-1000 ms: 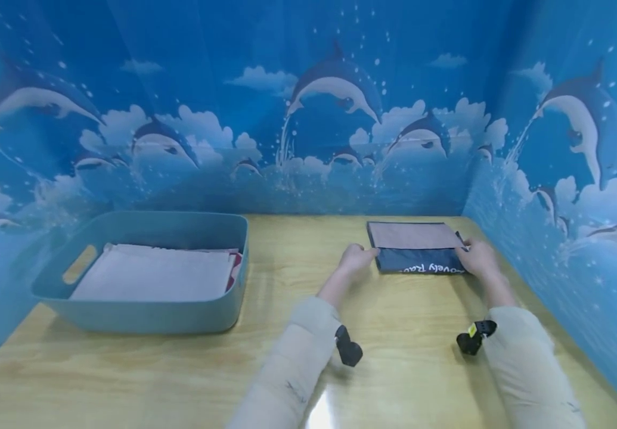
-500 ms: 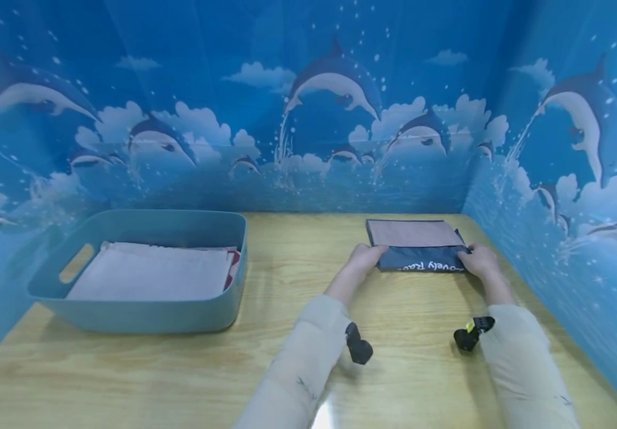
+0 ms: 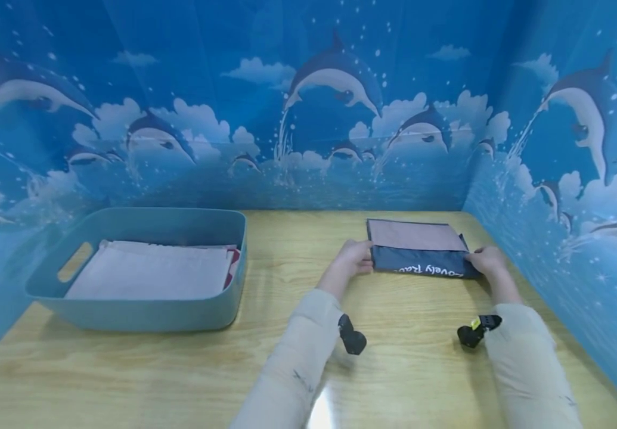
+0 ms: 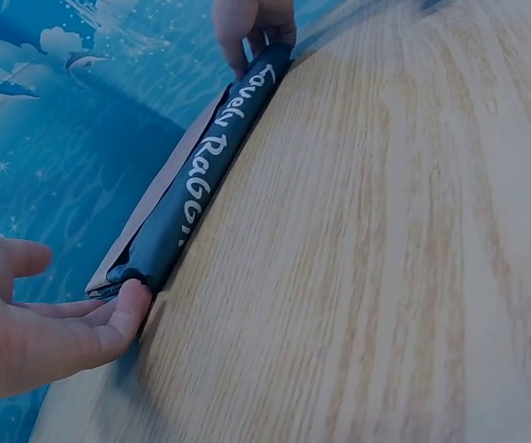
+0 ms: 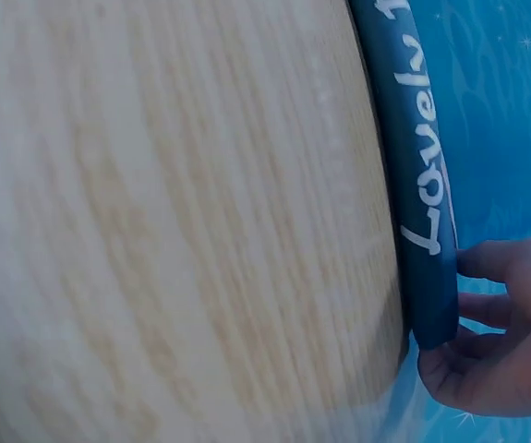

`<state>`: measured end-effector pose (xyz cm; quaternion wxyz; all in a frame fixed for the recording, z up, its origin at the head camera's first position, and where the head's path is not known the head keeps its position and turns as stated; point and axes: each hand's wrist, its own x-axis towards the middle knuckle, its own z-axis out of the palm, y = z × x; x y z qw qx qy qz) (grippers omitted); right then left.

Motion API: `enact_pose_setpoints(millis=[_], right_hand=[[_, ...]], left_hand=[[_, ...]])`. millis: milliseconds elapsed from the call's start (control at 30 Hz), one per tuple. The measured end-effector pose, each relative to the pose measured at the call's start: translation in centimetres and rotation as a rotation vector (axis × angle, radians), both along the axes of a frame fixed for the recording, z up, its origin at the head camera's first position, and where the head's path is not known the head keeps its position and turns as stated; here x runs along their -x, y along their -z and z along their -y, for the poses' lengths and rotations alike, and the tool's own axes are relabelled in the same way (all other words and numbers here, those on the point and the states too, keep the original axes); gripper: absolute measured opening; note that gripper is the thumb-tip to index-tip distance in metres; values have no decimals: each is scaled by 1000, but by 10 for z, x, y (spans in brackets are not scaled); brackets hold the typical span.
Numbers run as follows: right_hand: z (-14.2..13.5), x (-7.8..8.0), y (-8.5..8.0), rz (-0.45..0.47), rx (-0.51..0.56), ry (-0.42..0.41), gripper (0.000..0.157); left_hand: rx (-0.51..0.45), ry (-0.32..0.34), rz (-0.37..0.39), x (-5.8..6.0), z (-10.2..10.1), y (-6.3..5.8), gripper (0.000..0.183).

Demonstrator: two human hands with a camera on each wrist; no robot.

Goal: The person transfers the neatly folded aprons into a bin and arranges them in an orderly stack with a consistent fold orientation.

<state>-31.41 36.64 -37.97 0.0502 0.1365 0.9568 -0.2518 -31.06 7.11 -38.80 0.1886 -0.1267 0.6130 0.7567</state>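
Note:
A folded navy cloth (image 3: 421, 261) with white "Lovely Rab..." lettering and a pinkish upper panel lies on the table at the back right. My left hand (image 3: 347, 262) is at its left end; in the left wrist view, the extended fingers (image 4: 90, 337) touch the folded corner while another digit stands off from it. At the opposite end, my right hand (image 3: 489, 265) holds the cloth's corner. The right wrist view has the thumb and fingers (image 5: 454, 378) of that hand bent around the end of the dark roll (image 5: 422, 185).
To the left stands a blue-grey plastic basket (image 3: 142, 316) with handle holes, holding pale folded cloths (image 3: 152, 271) and a red-patterned piece. Dolphin-printed curtains (image 3: 308, 179) close off the back and right side of the wooden table (image 3: 179, 381).
My left hand has drawn back slightly from the cloth's front fold to its left edge. The right hand and the cloth's right end have shifted a little right and nearer.

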Motion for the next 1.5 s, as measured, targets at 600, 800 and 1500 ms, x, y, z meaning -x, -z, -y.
enact_pose_setpoints(millis=[600,800,1500], right_hand=[[-7,4,1,199,226,45,64],[-8,-1,-1,169,293,-8,57],[-14,-22,-10,71,436,-114,20]], left_hand=[[-58,55,42,4,10,-4,33],[-27,73,40,4,11,-4,23],[48,88,33,-1,6,2,23]])
